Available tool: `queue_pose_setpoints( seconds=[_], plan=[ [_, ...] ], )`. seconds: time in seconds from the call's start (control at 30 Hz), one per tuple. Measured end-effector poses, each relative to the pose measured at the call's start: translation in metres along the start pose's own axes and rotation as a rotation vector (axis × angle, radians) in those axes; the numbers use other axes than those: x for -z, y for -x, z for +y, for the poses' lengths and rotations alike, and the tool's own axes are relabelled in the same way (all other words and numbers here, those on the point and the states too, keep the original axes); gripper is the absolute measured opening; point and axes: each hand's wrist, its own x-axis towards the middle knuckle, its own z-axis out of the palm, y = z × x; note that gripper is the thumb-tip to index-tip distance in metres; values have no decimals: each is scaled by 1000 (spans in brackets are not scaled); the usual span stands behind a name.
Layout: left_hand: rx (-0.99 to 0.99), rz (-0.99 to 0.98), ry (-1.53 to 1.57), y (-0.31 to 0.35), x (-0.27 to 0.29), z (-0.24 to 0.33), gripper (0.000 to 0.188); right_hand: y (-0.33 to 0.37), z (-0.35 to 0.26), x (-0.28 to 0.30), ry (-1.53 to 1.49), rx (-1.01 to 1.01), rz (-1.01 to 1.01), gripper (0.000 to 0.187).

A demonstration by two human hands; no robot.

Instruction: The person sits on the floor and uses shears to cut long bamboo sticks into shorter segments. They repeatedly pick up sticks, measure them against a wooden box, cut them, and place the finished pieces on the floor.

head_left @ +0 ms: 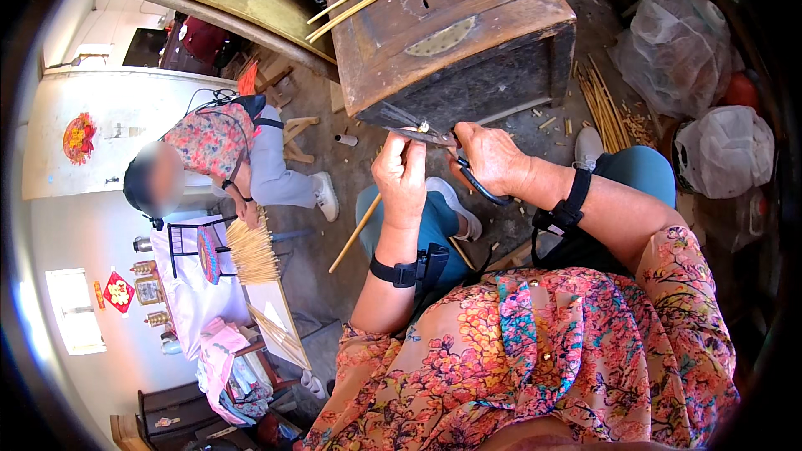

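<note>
My right hand [493, 159] is wrapped round the black handles of a pair of shears [483, 185]. Their dark metal blades point left, toward my left hand, below the front edge of a wooden cabinet. My left hand [399, 175] is pinched closed right at the blade tips. From under its palm a thin yellow stick [355, 234] slants down and left, past my knee. The stick's upper end is hidden by my fingers and the blades, so I cannot tell whether the blades touch it.
Long yellow sticks lie across the worn wooden cabinet [393, 58]. A bundle of sticks [606, 108] and short cut pieces lie on the floor at right, near white plastic bags [677, 50]. At left, another person [213, 138] bends over a stick pile [252, 250] on a board.
</note>
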Motion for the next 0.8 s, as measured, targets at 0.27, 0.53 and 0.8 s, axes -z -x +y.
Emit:
queue_pose_setpoints(
  seconds=[0.27, 0.53, 0.8],
  plan=[
    [22, 45, 20, -3, 6, -15, 7, -4, 2, -7, 18, -21, 5, 30],
    [112, -112, 32, -4, 11, -17, 9, -8, 15, -17, -85, 81, 165, 29],
    [231, -258, 257, -9, 39, 4, 19, -19, 6, 16, -320, 17, 194, 40]
  ],
)
